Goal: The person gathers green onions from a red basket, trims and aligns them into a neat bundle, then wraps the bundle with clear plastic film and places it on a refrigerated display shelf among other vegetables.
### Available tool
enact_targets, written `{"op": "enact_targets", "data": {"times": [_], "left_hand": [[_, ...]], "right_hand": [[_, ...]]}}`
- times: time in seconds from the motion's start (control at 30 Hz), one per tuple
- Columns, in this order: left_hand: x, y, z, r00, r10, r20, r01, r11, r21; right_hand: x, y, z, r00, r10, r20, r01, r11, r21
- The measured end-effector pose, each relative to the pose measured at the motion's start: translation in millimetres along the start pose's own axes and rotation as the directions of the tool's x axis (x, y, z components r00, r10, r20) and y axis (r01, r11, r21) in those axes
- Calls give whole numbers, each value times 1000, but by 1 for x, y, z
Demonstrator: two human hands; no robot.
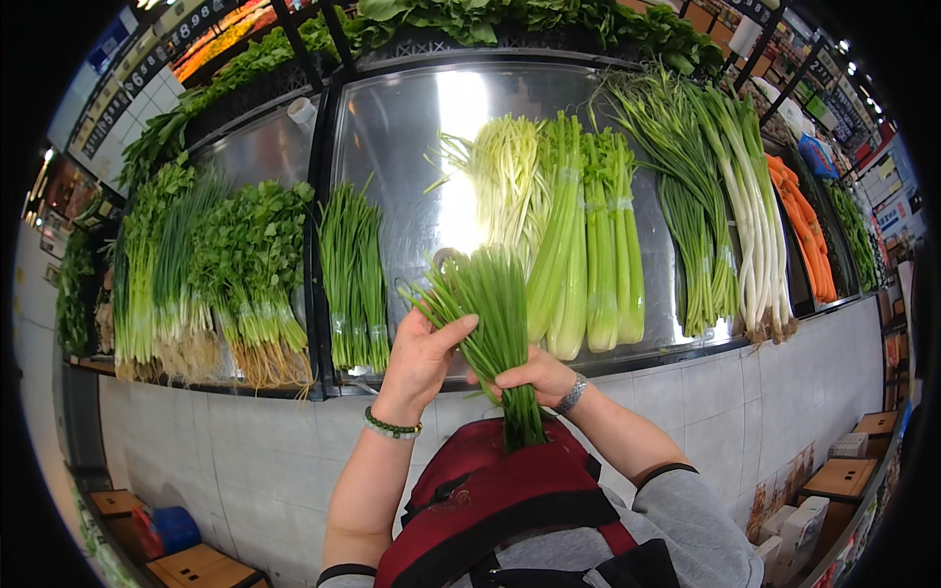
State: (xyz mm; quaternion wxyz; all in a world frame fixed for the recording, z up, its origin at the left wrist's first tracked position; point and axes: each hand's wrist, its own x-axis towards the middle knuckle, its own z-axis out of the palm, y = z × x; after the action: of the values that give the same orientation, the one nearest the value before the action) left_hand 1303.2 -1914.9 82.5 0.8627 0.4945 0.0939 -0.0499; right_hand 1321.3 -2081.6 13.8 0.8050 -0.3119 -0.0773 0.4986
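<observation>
A loose bunch of green Chinese chives (481,316) is held upright before my chest, its lower end over my red apron (500,485). My right hand (540,375) grips the stems low down, thumb across the front. Higher up, my left hand (426,345) has leaves on the bunch's left side between thumb and fingers. Some of its fingers are hidden behind the leaves. Tied bunches of similar chives (356,287) lie on the metal display tray (397,147) left of my hands. Celery (562,272) and pale yellow chives (507,176) lie just beyond and to the right.
Coriander (253,257) and spring onions (184,294) lie at left, past a black divider (320,220). Garlic shoots (698,242), leeks (750,228) and carrots (801,228) stand at right. Leafy greens (441,22) line the back. The tray's black front edge (647,364) runs before me.
</observation>
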Motion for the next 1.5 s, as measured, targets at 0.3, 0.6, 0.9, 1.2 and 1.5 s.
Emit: {"op": "enact_targets", "data": {"times": [0.3,0.6,0.9,1.2,1.5], "left_hand": [[-25,18,11,589,682,433,-411,-208,888],[-12,24,-5,887,411,210,-356,318,879],[15,78,-25,649,574,500,-388,-316,866],[42,64,-60,628,747,220,-275,-51,960],[29,-30,-102,948,264,181,-97,-301,949]], "right_hand": [[1,-6,21,990,-80,-112,70,993,-93],[4,-8,16,988,-18,-155,6,997,-74],[-8,-16,4,992,85,-92,-104,967,-234],[-19,-17,-6,988,99,-120,-128,956,-263],[-24,-17,-12,973,58,-222,-112,964,-240]]}}
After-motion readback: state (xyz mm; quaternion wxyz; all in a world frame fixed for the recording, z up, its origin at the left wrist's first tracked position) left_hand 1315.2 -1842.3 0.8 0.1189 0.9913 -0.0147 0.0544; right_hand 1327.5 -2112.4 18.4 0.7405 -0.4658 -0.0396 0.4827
